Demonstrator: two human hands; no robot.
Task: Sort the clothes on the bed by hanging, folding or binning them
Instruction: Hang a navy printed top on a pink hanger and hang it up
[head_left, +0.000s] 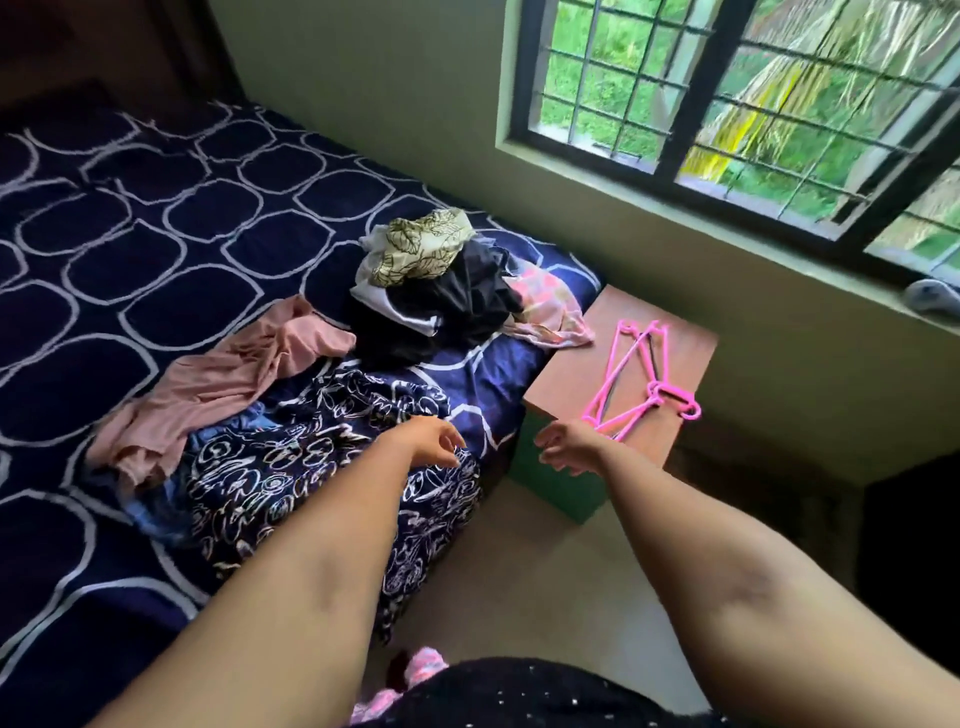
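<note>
Black garment (467, 301) half-buried, shape unclr.

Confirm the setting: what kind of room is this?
Most likely a home bedroom: a bed with a navy patterned sheet, loose clothes piled on it, pink hangers on a small table beside it, and a barred window onto greenery.

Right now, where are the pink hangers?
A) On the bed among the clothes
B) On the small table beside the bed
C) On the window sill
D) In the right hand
B: the pink hangers lie flat on the brown-topped side table beside the bed, just beyond the right hand, which holds nothing.
</note>
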